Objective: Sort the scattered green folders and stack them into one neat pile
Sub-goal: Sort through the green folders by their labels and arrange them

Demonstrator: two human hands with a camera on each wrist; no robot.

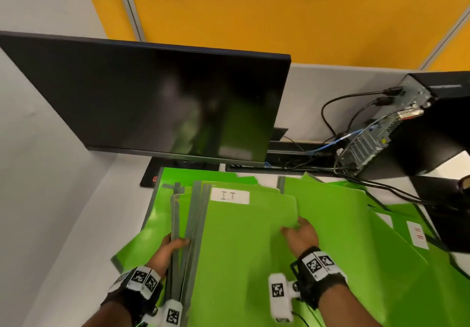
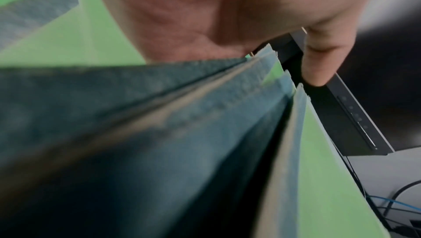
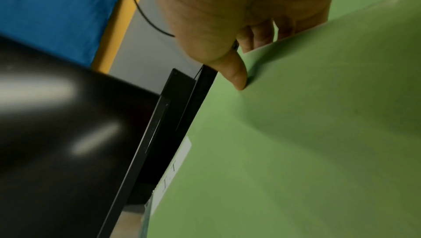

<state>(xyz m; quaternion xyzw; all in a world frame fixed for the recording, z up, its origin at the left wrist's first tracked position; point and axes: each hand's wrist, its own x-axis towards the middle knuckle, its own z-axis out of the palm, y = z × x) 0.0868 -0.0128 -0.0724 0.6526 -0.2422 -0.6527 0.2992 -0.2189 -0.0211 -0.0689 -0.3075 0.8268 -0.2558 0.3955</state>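
Observation:
Several green folders with grey spines lie fanned over the desk in the head view. The top folder (image 1: 244, 237) carries a white label (image 1: 230, 196) reading "I.T". My left hand (image 1: 175, 244) grips the bundled grey spines (image 1: 193, 214) of the left stack; the left wrist view shows the thumb (image 2: 318, 65) over those spines (image 2: 205, 108). My right hand (image 1: 295, 227) pinches the right edge of the I.T folder (image 3: 296, 134), thumb (image 3: 237, 78) on top, fingers underneath. More folders (image 1: 343, 214) spread to the right, one with a label (image 1: 417, 236) in red letters.
A dark monitor (image 1: 157, 97) stands just behind the folders. A black computer tower (image 1: 427, 128) with trailing cables (image 1: 338, 133) stands at the back right. A black mat (image 1: 150, 176) lies under the monitor. A grey partition (image 1: 38, 148) closes the left side.

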